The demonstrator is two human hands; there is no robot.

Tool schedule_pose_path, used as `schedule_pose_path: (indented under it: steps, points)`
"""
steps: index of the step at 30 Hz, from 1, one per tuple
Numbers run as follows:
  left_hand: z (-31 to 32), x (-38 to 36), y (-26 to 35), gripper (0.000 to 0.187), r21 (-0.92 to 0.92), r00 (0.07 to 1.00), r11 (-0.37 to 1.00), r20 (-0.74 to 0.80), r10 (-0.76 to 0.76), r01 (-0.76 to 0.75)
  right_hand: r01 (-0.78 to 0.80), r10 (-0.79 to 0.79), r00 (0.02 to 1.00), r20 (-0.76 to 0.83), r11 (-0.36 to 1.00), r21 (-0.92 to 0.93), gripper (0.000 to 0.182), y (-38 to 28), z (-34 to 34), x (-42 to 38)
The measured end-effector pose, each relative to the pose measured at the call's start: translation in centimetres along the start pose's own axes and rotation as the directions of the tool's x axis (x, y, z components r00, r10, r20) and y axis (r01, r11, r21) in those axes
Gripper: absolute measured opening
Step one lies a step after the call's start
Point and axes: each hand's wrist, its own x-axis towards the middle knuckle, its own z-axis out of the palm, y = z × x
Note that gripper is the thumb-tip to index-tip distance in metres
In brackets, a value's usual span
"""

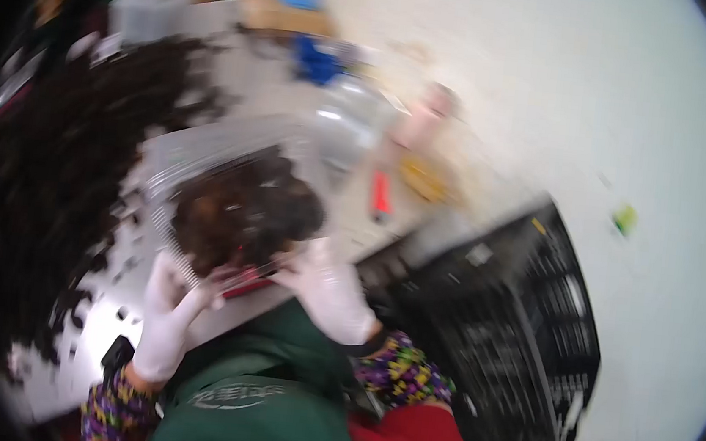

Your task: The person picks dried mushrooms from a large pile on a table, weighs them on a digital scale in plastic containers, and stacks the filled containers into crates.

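Observation:
Between my two gloved hands is a clear plastic clamshell box [244, 201] filled with dark brown pieces, perhaps dried mushrooms. My left hand [171, 305] grips its near left corner with the thumb on the front edge. At the near right side my right hand [317, 281] holds the box, fingers against the front edge. Something red shows under the front edge of the box. Whether the lid is fastened cannot be made out in the blur. A large heap of the dark brown pieces [52, 166] is spread on the table to the left.
A black slatted crate [495, 336] stands at my right. Beyond the box lie a clear round container [350, 118], a red-handled tool [381, 196], a yellow item [425, 176] and a blue cloth-like thing [316, 60]. A translucent bin [148, 12] sits at the far left.

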Motion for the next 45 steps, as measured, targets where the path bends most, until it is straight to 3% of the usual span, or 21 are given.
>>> schedule_pose_path:
  steps: [1,2,5,8,12,15,19,20,23,25,27,29,30,31,32,33,35,37,39,41,45]
  points:
    - [1.6,-0.4,-0.3,0.017,0.013,1.000,1.000,0.021,0.008,-0.008,0.096,-0.107,0.993,-0.051,0.978,-0.185,0.044,0.0,0.7,-1.5]
    - [3.3,-0.7,-0.1,0.018,-0.006,0.994,0.999,0.096,-0.050,0.051,0.332,-0.326,0.943,0.072,0.898,-0.288,0.081,-2.0,2.9,-2.2]
    - [6.3,-1.2,0.0,0.030,0.143,0.848,0.987,0.512,-0.137,0.073,0.594,-0.724,0.678,0.123,0.441,-0.673,0.080,-12.7,4.4,-10.5]
    - [5.2,0.1,0.0,0.015,0.223,0.872,0.975,0.475,-0.118,0.010,0.356,-0.907,0.421,0.007,0.159,-0.921,0.066,-20.9,3.7,-20.2]
    - [2.8,2.3,-1.5,0.006,0.300,0.937,0.953,0.319,-0.139,0.039,0.001,-0.936,0.170,-0.308,0.312,-0.950,0.047,-29.3,-2.2,-31.5]
    - [1.0,3.6,-2.9,0.012,0.301,0.946,0.947,0.261,-0.193,0.111,-0.294,-0.819,0.217,-0.532,0.465,-0.835,0.044,-31.0,-8.7,-38.7]
    - [-0.1,3.9,-3.1,0.012,0.275,0.944,0.956,0.277,-0.178,0.099,-0.646,-0.385,0.091,-0.918,0.679,-0.349,0.055,-29.3,-15.1,-43.0]
    - [-0.3,4.0,-3.1,0.013,0.264,0.941,0.958,0.283,-0.187,0.111,-0.805,-0.300,-0.063,-0.952,0.579,-0.129,0.065,-28.6,-16.3,-43.1]
    - [-0.7,3.8,-3.0,0.013,0.262,0.945,0.956,0.261,-0.200,0.130,-0.994,-0.307,0.097,-0.947,-0.082,-0.076,0.069,-28.6,-19.6,-43.9]
    - [-1.1,3.6,-3.1,0.014,0.288,0.958,0.950,0.215,-0.188,0.122,-0.989,-0.305,0.080,-0.949,-0.143,-0.037,0.070,-29.1,-22.1,-45.1]
    - [-1.1,3.1,-3.2,0.014,0.278,0.972,0.956,0.182,-0.146,0.092,-0.999,-0.216,0.006,-0.976,0.045,-0.016,0.067,-28.0,-19.5,-43.4]
    - [-2.4,3.2,-3.8,0.013,0.286,0.970,0.950,0.165,-0.180,0.128,-0.986,-0.204,0.143,-0.969,-0.118,-0.121,0.059,-28.0,-24.0,-46.5]
    - [-2.8,3.2,-3.6,0.012,0.331,0.966,0.937,0.186,-0.178,0.108,-0.953,-0.044,0.245,-0.969,-0.192,-0.233,0.054,-28.3,-27.1,-49.0]
    - [-2.6,2.8,-3.5,0.012,0.264,0.968,0.956,0.179,-0.176,0.125,-0.858,-0.465,-0.120,-0.877,-0.395,0.327,0.051,-24.8,-26.1,-43.8]
    - [-2.9,2.9,-3.5,0.011,0.259,0.969,0.958,0.176,-0.172,0.123,-0.548,-0.855,-0.248,-0.456,-0.264,0.794,0.048,-21.5,-22.0,-38.2]
    - [-2.9,2.7,-3.3,0.011,0.254,0.974,0.963,0.178,-0.138,0.090,-0.627,-0.844,-0.207,-0.495,-0.274,0.729,0.045,-21.8,-20.6,-37.2]
    - [-3.9,2.7,-4.3,0.010,0.195,0.978,0.976,0.161,-0.130,0.098,-0.959,-0.509,0.188,-0.840,-0.281,-0.044,0.040,-26.6,-19.8,-40.5]
    - [-4.6,2.1,-4.6,0.010,0.150,0.983,0.982,0.128,-0.132,0.112,-0.787,-0.558,0.482,-0.676,0.063,-0.614,0.037,-29.3,-17.8,-40.4]
    - [-5.2,1.6,-4.7,0.011,0.193,0.992,0.981,0.112,-0.058,0.036,-0.615,-0.957,0.227,-0.180,0.003,-0.789,0.036,-26.8,-11.9,-33.1]
    - [-5.5,1.0,-4.6,0.014,0.345,0.990,0.931,0.114,0.085,-0.119,-0.555,-0.977,0.195,0.087,-0.183,-0.812,0.032,-22.4,-2.5,-24.5]
    - [-6.6,-1.1,-6.0,0.015,0.206,0.999,0.978,0.046,-0.001,-0.009,-0.070,-0.698,0.447,0.559,-0.651,-0.756,0.030,-14.7,2.3,-11.6]
